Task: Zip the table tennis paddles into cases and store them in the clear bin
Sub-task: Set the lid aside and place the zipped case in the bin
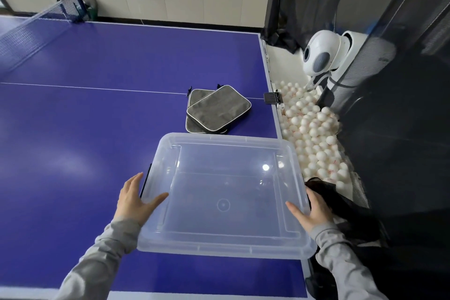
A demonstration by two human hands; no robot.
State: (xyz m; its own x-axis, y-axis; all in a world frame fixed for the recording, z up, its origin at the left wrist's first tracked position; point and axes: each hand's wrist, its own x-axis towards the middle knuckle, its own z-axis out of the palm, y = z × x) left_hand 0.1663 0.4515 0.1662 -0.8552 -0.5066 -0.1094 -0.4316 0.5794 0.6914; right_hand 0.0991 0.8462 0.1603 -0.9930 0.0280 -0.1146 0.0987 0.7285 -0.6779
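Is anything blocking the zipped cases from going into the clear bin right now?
Yes: the clear lid covers the clear bin, left hand and right hand at its ends. The two cases lie stacked beyond it on the table.

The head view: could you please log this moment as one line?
left hand and right hand: holding lidded clear bin | two paddle cases: stacked beyond bin, outside

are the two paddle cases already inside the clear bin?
No: both grey paddle cases lie stacked on the blue table beyond the clear bin, whose lid is on.
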